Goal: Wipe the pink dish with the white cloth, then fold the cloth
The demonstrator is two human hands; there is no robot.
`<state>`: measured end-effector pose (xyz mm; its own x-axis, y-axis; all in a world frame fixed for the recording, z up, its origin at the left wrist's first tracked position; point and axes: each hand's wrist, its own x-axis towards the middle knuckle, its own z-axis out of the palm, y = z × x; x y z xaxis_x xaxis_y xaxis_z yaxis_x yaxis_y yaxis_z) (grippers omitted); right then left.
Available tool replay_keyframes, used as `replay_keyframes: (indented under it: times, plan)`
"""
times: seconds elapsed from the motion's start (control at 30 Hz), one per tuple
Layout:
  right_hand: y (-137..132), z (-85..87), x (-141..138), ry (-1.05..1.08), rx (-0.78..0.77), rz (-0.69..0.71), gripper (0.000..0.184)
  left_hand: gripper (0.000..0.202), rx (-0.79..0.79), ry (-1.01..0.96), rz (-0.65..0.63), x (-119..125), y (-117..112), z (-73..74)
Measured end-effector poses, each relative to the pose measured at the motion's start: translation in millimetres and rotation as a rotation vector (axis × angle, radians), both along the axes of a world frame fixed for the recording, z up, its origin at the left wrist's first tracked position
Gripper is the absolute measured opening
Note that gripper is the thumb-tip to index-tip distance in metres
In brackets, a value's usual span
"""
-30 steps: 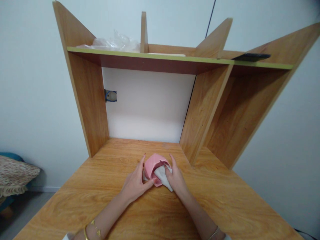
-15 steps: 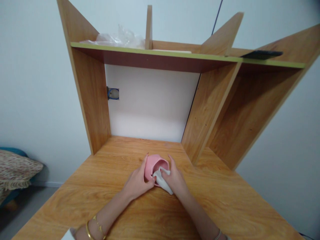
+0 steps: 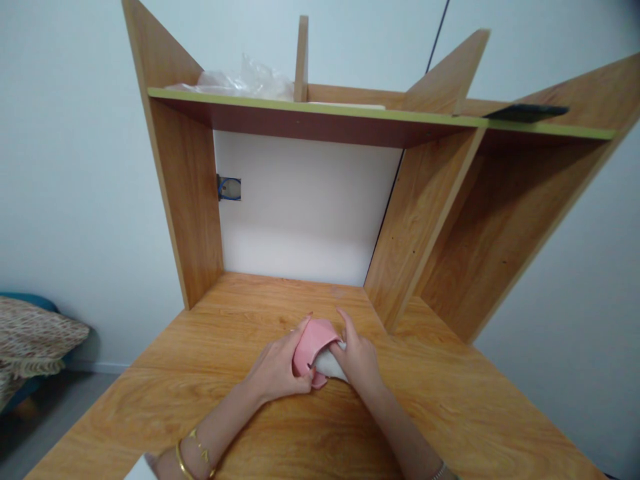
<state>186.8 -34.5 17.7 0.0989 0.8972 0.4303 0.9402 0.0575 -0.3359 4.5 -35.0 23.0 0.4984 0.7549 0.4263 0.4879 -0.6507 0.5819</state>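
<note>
A small pink bowl (image 3: 311, 341) lies tilted on its side on the wooden desk (image 3: 210, 393), near the middle. My left hand (image 3: 277, 367) wraps round its left side, thumb under the rim. My right hand (image 3: 357, 360) presses a white cloth (image 3: 327, 363) into the bowl's opening, fingers curled over it. Most of the cloth is hidden by that hand and the bowl.
A wooden hutch stands at the back of the desk with upright panels (image 3: 190, 220) and a green-edged shelf (image 3: 320, 110). Clear plastic (image 3: 240, 80) and a dark flat object (image 3: 525, 111) lie on the shelf. A patterned fabric (image 3: 35, 337) shows at far left.
The bowl has turned further onto its side and the cloth has gone deeper in, so less of it shows. The view shifted slightly.
</note>
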Motion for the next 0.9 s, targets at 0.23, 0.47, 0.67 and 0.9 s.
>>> replay_keyframes:
  times: [0.23,0.47,0.67,0.9]
  plan:
    - [6.9,-11.8,4.0,0.263,-0.045,0.106,0.054,0.076,-0.013,-0.098,0.017,-1.1,5.9,-2.6]
    - [13.7,-27.2,-5.1,0.597,0.112,0.129,0.053,0.088,-0.055,-0.199,0.037,1.7,11.3,-13.5]
    - [7.6,-14.2,-6.8,0.436,-0.055,0.036,0.062,0.079,-0.114,-0.270,0.035,10.0,7.9,-20.5]
    - [-1.5,7.0,-2.0,-0.028,-0.012,-0.126,0.068,0.076,-0.054,-0.164,0.050,9.2,1.4,-8.4]
